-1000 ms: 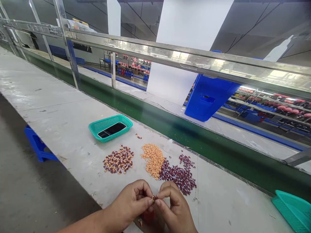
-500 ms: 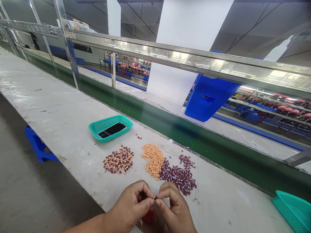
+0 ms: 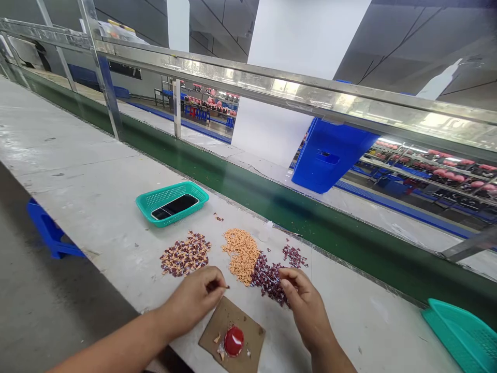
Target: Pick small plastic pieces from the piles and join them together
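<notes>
My left hand (image 3: 202,298) pinches a small dark piece (image 3: 228,287) at its fingertips, above the cardboard square (image 3: 233,324). On that square sits a round red object (image 3: 233,341) with scraps beside it. My right hand (image 3: 303,300) is at the edge of the dark maroon pile (image 3: 267,277), thumb and forefinger close together; whether something is between them is too small to tell. Left of the maroon pieces lies an orange pile (image 3: 241,254). Further left is a pile of mixed orange and maroon pieces (image 3: 186,254).
A green basket (image 3: 173,203) holding a phone (image 3: 175,206) stands behind the mixed pile. Another green basket (image 3: 458,331) is at the right edge. Behind the table run a green belt (image 3: 233,189) and a metal rail (image 3: 248,77); a blue crate (image 3: 330,155) leans beyond.
My hands have moved apart. The left went left and up with a small piece; the right went up to the maroon pile. The cardboard and red object are now uncovered.
</notes>
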Motion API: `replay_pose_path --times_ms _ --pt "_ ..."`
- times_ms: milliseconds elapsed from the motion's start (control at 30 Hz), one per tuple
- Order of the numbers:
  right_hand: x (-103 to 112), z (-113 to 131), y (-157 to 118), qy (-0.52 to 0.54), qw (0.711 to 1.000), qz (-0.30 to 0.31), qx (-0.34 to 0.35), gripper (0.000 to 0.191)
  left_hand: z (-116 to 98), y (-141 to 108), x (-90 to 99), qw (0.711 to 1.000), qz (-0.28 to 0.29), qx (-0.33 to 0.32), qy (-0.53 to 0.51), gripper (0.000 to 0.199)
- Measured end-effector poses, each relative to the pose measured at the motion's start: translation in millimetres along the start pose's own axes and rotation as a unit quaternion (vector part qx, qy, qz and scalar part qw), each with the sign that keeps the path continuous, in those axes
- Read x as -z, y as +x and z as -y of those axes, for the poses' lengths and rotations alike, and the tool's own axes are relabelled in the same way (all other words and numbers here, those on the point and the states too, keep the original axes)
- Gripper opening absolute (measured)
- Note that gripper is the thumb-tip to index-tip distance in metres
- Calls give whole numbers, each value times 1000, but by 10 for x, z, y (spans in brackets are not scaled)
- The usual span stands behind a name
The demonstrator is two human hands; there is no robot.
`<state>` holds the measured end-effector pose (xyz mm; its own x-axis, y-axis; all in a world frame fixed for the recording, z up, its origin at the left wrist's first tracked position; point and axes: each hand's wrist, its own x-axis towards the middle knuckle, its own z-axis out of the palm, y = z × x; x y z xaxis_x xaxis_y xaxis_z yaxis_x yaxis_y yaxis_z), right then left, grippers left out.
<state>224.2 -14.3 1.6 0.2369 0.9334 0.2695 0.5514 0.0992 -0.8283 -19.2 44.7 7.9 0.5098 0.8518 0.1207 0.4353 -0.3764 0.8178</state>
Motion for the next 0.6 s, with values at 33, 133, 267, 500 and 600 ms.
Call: replay_pose_path --times_ms 33,133,267,500,600 --pt "50 -49 47 -44 999 -3 8 17 63 43 112 996 -2 -17 84 14" --pt "82 -117 115 -170 982 44 63 12 227 147 449 957 -14 -46 286 22" --pt "-50 -60 78 -283 950 103 90 15 287 227 677 917 5 -62 394 30" --pt "-225 10 30 -385 913 87 101 11 60 377 230 924 75 -149 343 17" --pt "-233 11 22 -370 916 108 108 10 -6 472 -7 914 96 -174 354 15"
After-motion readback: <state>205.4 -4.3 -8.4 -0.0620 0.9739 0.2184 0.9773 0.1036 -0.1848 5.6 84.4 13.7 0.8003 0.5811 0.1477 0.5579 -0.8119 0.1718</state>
